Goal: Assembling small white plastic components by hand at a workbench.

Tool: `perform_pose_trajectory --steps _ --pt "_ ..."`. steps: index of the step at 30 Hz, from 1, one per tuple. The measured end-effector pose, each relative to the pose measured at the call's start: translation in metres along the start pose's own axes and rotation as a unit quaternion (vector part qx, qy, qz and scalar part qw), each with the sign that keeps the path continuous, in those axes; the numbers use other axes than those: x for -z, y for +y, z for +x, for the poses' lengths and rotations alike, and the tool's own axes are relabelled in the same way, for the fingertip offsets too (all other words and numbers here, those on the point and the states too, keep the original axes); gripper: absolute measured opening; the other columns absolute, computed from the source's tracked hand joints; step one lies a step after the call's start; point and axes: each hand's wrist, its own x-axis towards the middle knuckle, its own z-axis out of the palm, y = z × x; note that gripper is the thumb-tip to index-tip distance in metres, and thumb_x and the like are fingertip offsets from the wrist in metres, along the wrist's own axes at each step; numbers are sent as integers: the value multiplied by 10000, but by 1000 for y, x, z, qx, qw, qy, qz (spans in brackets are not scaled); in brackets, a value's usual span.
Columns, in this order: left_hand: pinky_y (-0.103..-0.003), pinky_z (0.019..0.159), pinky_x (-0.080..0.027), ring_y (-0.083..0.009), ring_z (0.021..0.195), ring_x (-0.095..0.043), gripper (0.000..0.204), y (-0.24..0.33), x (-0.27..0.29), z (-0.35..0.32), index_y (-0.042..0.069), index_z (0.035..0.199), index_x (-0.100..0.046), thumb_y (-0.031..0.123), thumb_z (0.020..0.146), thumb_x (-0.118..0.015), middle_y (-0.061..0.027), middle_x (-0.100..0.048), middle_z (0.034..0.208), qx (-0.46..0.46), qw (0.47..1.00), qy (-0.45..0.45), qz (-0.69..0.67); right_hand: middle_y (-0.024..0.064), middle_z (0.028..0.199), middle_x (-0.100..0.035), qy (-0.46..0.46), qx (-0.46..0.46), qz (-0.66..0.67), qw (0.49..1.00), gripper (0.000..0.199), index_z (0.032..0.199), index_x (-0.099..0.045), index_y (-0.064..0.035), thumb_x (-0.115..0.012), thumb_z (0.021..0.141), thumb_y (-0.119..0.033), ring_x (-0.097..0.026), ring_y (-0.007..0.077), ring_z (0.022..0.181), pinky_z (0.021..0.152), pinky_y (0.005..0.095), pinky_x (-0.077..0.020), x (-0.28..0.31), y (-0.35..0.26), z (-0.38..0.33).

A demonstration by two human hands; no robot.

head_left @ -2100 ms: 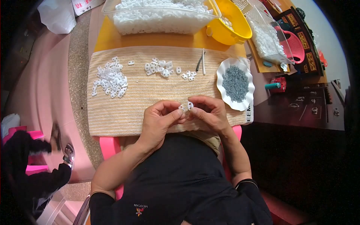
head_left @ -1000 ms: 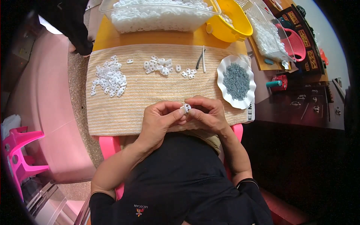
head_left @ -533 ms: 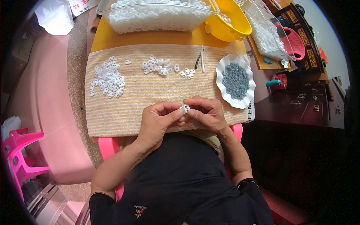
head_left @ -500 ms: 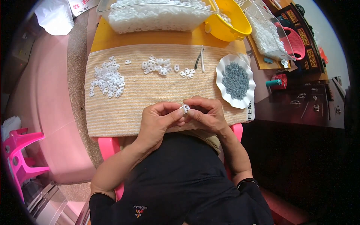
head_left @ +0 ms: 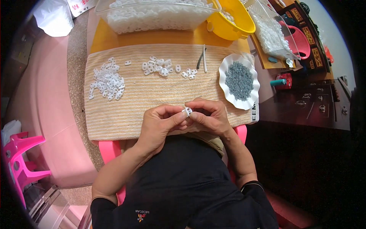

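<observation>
Close to the near edge of the towel-covered board [head_left: 126, 122], my two hands meet around one small white plastic piece with two holes [head_left: 188, 111]. My left hand [head_left: 160, 123] pinches it from the left between thumb and fingers. From the other side, the thumb and forefinger of my right hand [head_left: 211, 117] close on it too. Beyond them lie a middle cluster of similar white pieces [head_left: 157, 66] and a smaller group [head_left: 189, 73]. A larger heap of flat white pieces [head_left: 107, 82] is at the left. To the right, a white wavy-rimmed dish [head_left: 224, 86] holds many small grey screw-like parts [head_left: 239, 82].
A white stick [head_left: 204, 59] and a black one [head_left: 200, 60] lie near the board's far edge. Behind stand a clear bin of white pieces [head_left: 152, 19], a yellow basket [head_left: 232, 32] and another clear bin [head_left: 272, 38]. A pink stool [head_left: 28, 156] is at the left.
The view has shifted very slightly. Both hands stay in place around the white piece, which appears turned a little between the fingers.
</observation>
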Motion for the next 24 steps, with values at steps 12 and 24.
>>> perform_pose_trajectory --steps 12,24 --pt "-249 684 -561 -122 746 -638 173 3 -2 -2 -18 1002 -641 87 869 -674 -77 -663 851 24 1000 -10 -12 107 1011 -633 -16 5 -11 1000 270 1150 -608 53 -624 892 -26 -630 151 910 787 259 -507 1 -5 0" --pt "-270 681 -567 -135 752 -636 159 5 0 1 -20 999 -634 76 874 -658 -92 -662 867 39 999 9 -11 125 986 -635 -3 -8 -38 999 276 1136 -617 55 -638 866 3 -620 153 887 763 255 -498 2 -5 5"
